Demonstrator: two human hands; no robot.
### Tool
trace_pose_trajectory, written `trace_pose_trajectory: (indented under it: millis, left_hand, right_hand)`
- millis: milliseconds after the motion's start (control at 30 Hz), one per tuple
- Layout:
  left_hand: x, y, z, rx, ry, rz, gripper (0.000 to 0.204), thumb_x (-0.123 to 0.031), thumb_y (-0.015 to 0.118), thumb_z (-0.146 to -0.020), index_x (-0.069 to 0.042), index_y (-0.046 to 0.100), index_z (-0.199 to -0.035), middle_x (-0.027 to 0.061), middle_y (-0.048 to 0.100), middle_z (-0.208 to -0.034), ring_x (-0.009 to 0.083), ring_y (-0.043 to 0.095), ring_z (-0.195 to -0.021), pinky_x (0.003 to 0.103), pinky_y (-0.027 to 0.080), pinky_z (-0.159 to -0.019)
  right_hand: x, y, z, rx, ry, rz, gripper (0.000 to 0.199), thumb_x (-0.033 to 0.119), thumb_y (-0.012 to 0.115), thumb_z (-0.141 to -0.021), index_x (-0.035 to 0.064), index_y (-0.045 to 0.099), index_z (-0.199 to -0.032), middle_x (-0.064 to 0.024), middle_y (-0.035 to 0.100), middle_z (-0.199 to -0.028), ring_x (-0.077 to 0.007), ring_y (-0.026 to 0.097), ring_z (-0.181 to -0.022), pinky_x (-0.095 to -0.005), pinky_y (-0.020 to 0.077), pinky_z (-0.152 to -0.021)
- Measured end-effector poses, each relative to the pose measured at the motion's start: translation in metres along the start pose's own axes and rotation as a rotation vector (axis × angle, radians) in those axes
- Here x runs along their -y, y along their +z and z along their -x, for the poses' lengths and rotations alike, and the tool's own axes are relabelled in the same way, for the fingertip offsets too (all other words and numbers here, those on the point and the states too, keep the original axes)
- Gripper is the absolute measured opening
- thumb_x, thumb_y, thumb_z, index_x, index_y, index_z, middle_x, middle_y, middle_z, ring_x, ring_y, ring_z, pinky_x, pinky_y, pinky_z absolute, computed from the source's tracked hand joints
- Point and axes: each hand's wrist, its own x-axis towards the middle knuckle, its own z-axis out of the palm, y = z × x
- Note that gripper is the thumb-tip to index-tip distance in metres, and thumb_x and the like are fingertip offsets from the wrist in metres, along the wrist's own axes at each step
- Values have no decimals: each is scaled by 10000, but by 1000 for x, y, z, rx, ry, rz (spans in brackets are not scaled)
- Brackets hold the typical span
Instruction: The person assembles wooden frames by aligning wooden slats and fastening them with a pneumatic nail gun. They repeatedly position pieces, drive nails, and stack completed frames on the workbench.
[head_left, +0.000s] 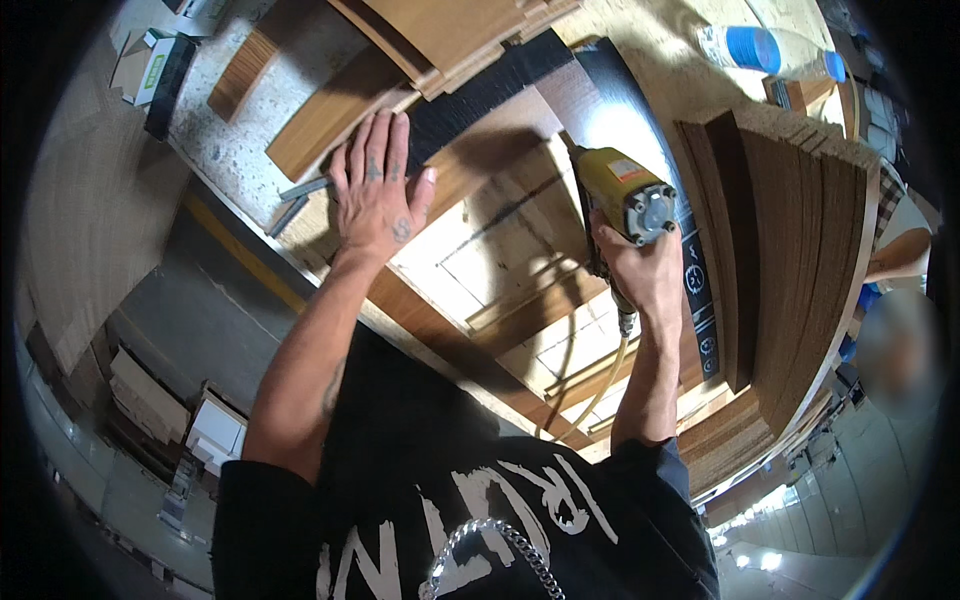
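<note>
My right hand (645, 265) is wrapped round the grip of a yellow air nail gun (612, 172). The gun's nose points away from me, at the far right corner of a brown wooden frame (505, 138). A hose (612, 385) runs from its grip back toward my body. My left hand (378, 190) lies flat with fingers stretched, on the frame's far left corner beside a black strip (490, 92). A glossy black panel (625, 105) lies past the gun. The gun hides the exact contact of its nose with the wood.
Stacked brown boards (810, 220) rise at the right, and more boards (460, 35) lie at the far side. Plastic bottles (740, 48) lie at the far right. Loose wood strips (325, 115) are left of my left hand. Another person's arm (900, 252) shows at the right edge.
</note>
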Motion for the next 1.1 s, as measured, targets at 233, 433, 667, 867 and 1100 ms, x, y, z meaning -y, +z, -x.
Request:
trace_pose_trajectory:
  millis: [233, 433, 667, 867, 1100]
  left_hand:
    - [1, -3, 0, 10, -27, 86, 748, -410, 588, -962, -62, 338, -1575, 159, 355, -1606, 322, 332, -1481, 526, 232, -1170]
    - [2, -1, 3, 61, -48, 123, 763, -424, 574, -968, -77, 305, -1592, 159, 325, -1619, 325, 303, -1494, 547, 208, -1182]
    - [3, 2, 4, 68, -49, 132, 759, -443, 558, -975, -79, 307, -1593, 162, 296, -1636, 320, 274, -1512, 559, 182, -1196]
    - [3, -1, 1, 39, -31, 121, 718, -406, 536, -988, -55, 329, -1579, 168, 348, -1604, 334, 326, -1478, 533, 219, -1169]
    - [2, -3, 2, 46, -37, 115, 721, -403, 551, -981, -54, 340, -1575, 167, 358, -1598, 331, 330, -1476, 531, 230, -1165]
  right_hand:
    - [27, 18, -30, 52, -15, 11, 385, 234, 771, -863, -53, 720, -1114, -205, 764, -979, -278, 755, -917, -389, 590, -810]
    - [21, 10, -29, 46, 58, 19, 467, 263, 796, -848, -41, 685, -1185, -186, 747, -1062, -268, 740, -951, -370, 585, -827]
    - [25, 14, -33, 9, 13, -9, 346, 203, 780, -853, -49, 733, -1086, -200, 767, -922, -272, 766, -858, -394, 604, -782]
    - [27, 11, -34, 28, 100, 74, 406, 269, 799, -846, -30, 728, -1111, -238, 714, -1069, -326, 706, -997, -450, 571, -880]
    - [6, 16, -35, -15, 84, 117, 489, 305, 813, -834, -2, 695, -1196, -241, 663, -1148, -338, 647, -1072, -469, 543, -923]
